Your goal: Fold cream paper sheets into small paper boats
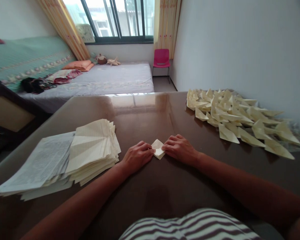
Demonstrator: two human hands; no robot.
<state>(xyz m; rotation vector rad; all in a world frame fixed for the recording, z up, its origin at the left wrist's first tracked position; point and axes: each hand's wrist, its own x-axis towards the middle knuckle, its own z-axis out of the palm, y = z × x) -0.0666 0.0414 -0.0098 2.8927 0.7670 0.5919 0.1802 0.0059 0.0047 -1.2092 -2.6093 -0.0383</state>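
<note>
A small folded piece of cream paper (158, 151), diamond-shaped from above, lies on the brown table between my two hands. My left hand (139, 155) pinches its left corner, with the fingers curled together. On the opposite corner, my right hand (181, 149) grips the paper in the same way. Both hands rest on the tabletop, and the fingertips partly cover the paper's sides. To the left of my left hand is a thick stack of cream paper sheets (92, 143), the top one creased. Folded cream paper boats (230, 113) are heaped on the right.
White printed sheets (37, 163) lie under and beside the cream stack. The glossy table (150, 120) ends at a far edge before a bed (125, 76). A pink chair (161, 59) stands by the wall. A dark wooden piece of furniture (12, 113) is at left.
</note>
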